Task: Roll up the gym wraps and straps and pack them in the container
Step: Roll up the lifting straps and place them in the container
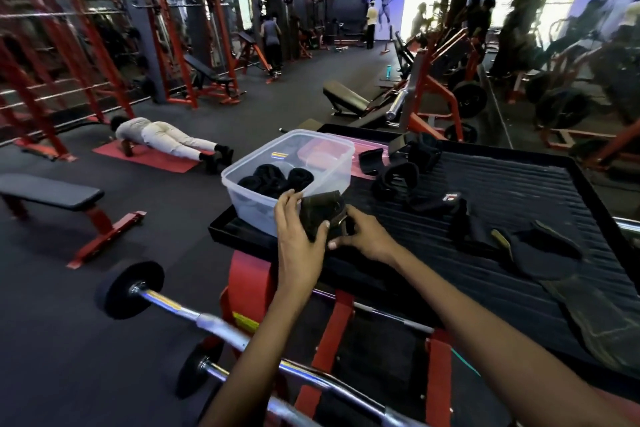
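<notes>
Rolling another wrap [320, 215], I pinch it in both hands [298, 236], a few rolls [277, 177] in the container [311, 139], several straps [426, 180] left.

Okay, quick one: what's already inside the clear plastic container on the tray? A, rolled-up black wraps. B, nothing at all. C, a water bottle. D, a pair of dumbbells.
A: several black rolled wraps sit bunched at the near end of the clear container, while both hands, left hand and right hand, hold another dark wrap just in front of it.
</notes>
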The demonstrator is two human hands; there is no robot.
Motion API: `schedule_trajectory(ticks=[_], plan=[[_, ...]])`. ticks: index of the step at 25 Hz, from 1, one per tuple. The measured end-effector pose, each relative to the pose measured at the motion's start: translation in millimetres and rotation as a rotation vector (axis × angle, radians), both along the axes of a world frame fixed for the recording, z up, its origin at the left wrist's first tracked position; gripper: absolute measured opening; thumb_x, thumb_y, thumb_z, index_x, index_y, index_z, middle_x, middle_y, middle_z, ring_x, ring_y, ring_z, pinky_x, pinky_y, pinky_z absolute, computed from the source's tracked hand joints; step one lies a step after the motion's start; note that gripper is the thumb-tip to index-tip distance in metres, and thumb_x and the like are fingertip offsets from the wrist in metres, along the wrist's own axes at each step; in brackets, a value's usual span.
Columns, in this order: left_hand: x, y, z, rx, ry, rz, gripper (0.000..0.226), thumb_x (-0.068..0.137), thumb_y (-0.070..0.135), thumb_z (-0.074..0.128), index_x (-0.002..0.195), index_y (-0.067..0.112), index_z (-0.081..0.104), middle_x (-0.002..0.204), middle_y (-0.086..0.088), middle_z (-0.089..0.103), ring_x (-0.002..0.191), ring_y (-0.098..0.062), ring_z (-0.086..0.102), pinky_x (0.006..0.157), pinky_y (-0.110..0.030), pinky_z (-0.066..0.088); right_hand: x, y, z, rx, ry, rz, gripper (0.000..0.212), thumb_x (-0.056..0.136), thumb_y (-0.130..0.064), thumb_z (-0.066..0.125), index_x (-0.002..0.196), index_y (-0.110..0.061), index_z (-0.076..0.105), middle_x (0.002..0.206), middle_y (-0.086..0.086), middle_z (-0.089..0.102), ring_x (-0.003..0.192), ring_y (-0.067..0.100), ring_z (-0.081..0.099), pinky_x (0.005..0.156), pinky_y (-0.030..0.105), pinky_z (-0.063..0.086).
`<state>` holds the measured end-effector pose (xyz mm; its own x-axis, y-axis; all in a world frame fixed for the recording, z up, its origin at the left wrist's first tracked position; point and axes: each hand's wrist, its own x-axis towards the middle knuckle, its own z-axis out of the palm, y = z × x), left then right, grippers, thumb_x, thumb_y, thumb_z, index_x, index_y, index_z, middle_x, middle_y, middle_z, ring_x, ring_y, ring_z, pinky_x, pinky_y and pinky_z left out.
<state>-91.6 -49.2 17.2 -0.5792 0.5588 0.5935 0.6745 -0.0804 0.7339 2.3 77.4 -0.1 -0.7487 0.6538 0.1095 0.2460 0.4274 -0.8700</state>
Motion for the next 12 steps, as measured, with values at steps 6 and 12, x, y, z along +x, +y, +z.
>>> schedule_trajectory(ticks=[6,12], plan=[[-7.6,-12.2,-25.1,-0.326,0.244,0.154,0.058,0.094,0.051,0.035,0.145,0.025,0.025,0.159,0.001,0.008,0.147,-0.018,0.008,0.118,-0.046,0.008,10.1,14.2,14.1,-0.129,-0.142,0.214,0.043,0.083,-0.003,0.067,0.121,-0.006,0.047,0.105,0.016,0.057,0.092,0.020,0.054,0.081,0.036,0.047],[-6.8,-10.8,-46.8,-0.464,0.259,0.114,0.071,0.088,0.068,0.002,0.150,0.033,-0.005,0.156,0.009,-0.022,0.145,-0.016,-0.018,0.115,-0.051,-0.005,16.5,4.2,13.9,-0.227,-0.029,0.169,0.066,0.083,0.003,0.064,0.140,-0.008,0.033,0.132,0.009,0.051,0.121,0.014,0.049,0.104,0.025,0.040]])
